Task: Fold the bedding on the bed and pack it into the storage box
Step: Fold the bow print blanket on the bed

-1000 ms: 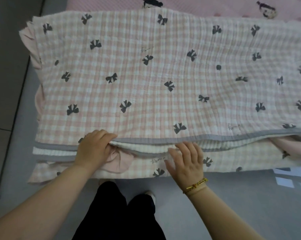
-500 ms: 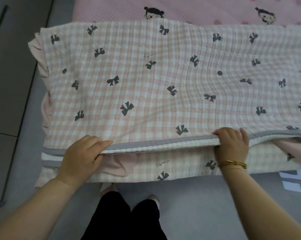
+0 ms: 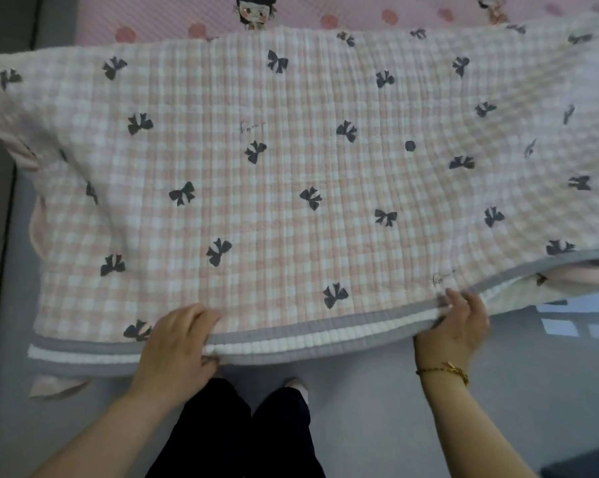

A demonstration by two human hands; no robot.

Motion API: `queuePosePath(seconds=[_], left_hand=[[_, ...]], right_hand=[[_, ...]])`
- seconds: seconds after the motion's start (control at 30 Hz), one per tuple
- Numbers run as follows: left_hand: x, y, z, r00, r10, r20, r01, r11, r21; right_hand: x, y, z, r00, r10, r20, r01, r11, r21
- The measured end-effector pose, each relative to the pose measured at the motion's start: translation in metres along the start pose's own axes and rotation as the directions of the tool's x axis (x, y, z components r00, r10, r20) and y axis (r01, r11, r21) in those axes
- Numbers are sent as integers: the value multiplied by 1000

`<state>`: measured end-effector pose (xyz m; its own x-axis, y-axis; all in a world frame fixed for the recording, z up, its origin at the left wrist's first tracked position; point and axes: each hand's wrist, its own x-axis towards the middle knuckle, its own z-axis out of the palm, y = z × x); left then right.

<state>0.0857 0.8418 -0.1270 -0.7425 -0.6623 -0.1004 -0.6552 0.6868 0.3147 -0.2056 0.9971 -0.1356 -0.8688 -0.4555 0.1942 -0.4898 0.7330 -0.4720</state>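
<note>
The bed (image 3: 360,12) fills the far side of the room at 12 o'clock, its pink sheet showing only as a strip past the quilt (image 3: 291,167). The quilt is the big thing here: pink check with dark bows, already doubled over, lying on the bed with its long axis running from 9 o'clock to 3 o'clock across the person. The 3 o'clock end runs out of sight, while the 9 o'clock end is in view and sags. Its near hem (image 3: 291,327), grey with a white band, faces the person at 6 o'clock, above the grey floor (image 3: 360,401). Both hands have that hem. The left hand (image 3: 177,343), at about 7 o'clock, grips it with the fingers curled over the top. The right hand (image 3: 456,326), at about 5 o'clock and wearing a bracelet (image 3: 444,369), pinches it. The whole quilt lies toward 12 o'clock from both hands, so I'd guess the hem goes that way next, with the left hand nearer a free end. I see no storage box.
</note>
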Motion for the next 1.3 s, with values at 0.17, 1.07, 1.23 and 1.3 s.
queuePosePath(seconds=[0.17, 1.07, 1.23, 1.3], left_hand=[[15, 39, 16, 970, 202, 139, -198, 979, -39], [218, 335, 50, 939, 340, 52, -342, 938, 51], [209, 338, 63, 881, 467, -79, -460, 883, 89], [210, 342, 73, 862, 504, -62, -495, 861, 112]], right_hand=[[10, -19, -12, 780, 607, 152, -596, 646, 478], [215, 134, -106, 555, 366, 747, -488, -584, 648], [246, 180, -129, 545, 401, 736, -598, -430, 676], [256, 194, -129, 525, 550, 650, -644, -244, 726]])
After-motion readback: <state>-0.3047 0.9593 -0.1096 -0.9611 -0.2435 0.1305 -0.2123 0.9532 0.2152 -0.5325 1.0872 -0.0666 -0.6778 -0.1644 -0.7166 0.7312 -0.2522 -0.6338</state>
